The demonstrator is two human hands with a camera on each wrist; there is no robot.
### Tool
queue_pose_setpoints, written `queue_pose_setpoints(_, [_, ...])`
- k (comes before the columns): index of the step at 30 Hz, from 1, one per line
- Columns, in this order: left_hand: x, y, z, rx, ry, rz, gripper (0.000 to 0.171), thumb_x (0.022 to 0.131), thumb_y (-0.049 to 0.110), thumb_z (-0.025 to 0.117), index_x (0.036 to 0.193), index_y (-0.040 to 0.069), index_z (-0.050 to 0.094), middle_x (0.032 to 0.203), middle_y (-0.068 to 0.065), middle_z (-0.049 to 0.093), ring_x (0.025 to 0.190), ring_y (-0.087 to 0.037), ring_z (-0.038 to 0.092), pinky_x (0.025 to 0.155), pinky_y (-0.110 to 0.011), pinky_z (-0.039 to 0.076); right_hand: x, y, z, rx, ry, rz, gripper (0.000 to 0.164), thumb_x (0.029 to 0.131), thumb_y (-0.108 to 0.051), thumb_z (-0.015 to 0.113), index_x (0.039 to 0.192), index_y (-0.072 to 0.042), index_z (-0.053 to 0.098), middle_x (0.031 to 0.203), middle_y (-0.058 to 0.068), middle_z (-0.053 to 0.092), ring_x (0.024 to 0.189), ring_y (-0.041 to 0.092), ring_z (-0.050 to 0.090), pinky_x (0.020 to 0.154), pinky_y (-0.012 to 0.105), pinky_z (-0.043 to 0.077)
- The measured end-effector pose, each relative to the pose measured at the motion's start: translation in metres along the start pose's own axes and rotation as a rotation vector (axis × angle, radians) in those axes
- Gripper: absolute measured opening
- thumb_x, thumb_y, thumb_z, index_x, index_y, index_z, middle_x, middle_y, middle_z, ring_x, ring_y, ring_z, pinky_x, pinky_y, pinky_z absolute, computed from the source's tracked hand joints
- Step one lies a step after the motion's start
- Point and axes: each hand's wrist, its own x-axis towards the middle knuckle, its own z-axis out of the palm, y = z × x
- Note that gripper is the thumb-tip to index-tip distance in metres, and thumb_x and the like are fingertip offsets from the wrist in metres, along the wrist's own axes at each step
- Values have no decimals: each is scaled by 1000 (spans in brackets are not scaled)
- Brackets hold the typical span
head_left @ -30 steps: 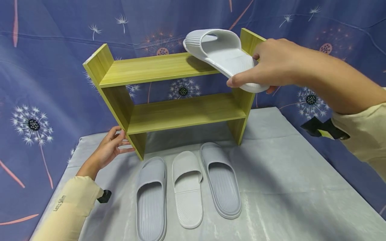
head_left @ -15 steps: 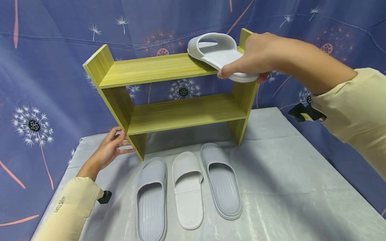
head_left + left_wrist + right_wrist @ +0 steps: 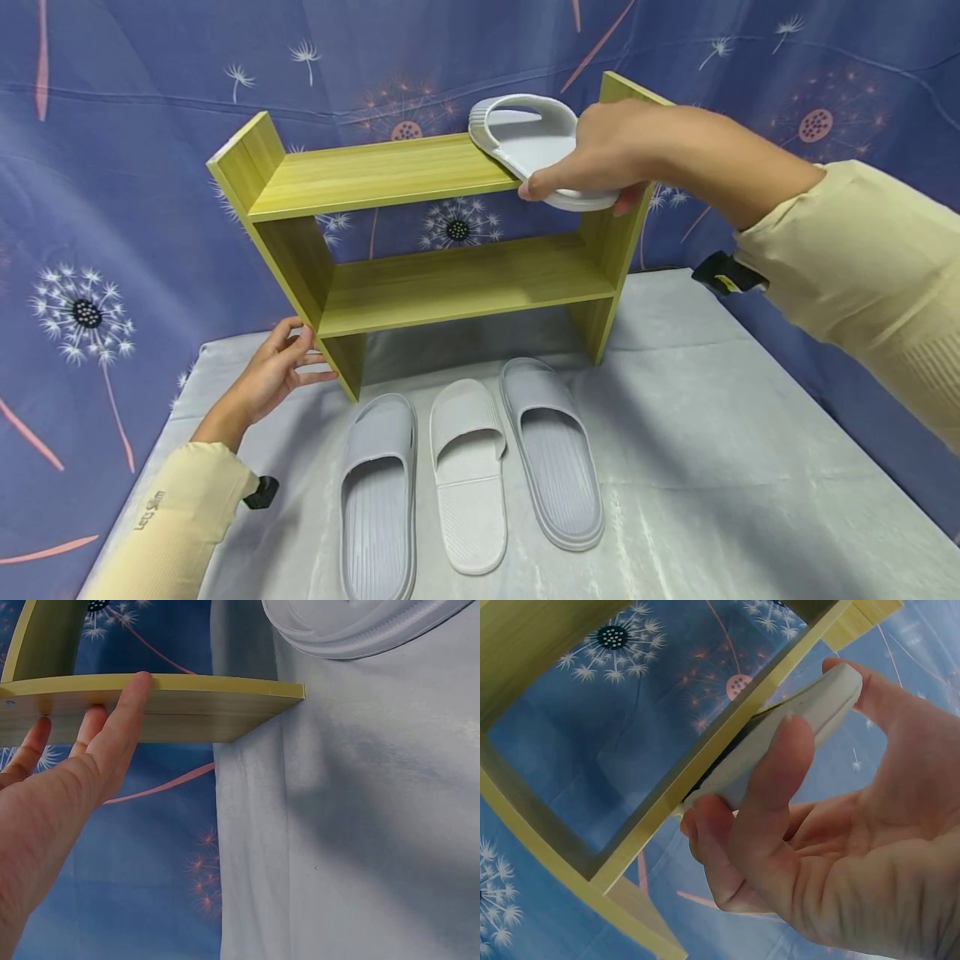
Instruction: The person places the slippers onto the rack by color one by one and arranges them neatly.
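Head view: white, ribbed-strap slide slipper [image 3: 536, 150], right hand [image 3: 611, 146] grip clamped on its heel; left hand [image 3: 276, 367] grip apart, touching yellow-green wood-grain rack [image 3: 442, 287].

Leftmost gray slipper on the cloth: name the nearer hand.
Left. The left hand touches the rack's left panel, left of and beyond the gray slipper; the right hand is higher and farther right, holding a white slipper at the top shelf.

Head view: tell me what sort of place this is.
Probably a staged tabletop corner: a yellow-green rack and three slippers on a grey cloth, with blue dandelion-print fabric hung behind.
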Motion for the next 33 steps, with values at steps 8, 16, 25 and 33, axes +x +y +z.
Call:
queue_pose_setpoints(8, [0,1,-1,7,1,-4,18,105,26,38,119,15,36,105,-7,42,98,-25,56,89,-50,53,4,-9,-2,-47,-44,11,89,80,-75,51,117,6,44,103,19,48,53,18,64,56,32,58])
queue_pose_setpoints(16, [0,1,-1,15,4,-4,19,105,27,38,120,16,35,106,-7,42,98,-26,56,89,-49,54,6,-12,-1,-99,-60,-8,86,83,-75,48,114,6,47,102,19,48,54,18,65,56,32,57])
queue_pose_setpoints(25, [-1,0,0,11,3,-6,19,105,27,39,120,16,35,106,-7,42,98,-26,56,89,-50,53,6,-13,-1,-150,-76,-20,93,81,-82,37,112,5,48,102,19,50,54,17,64,55,31,55])
queue_pose_setpoints(33, [-1,0,0,13,4,-7,18,105,27,39,119,16,35,107,-7,42,98,-26,56,89,-49,54,1,-18,1,-150,-53,52,102,79,-87,17,122,2,43,113,22,46,60,22,68,59,36,51])
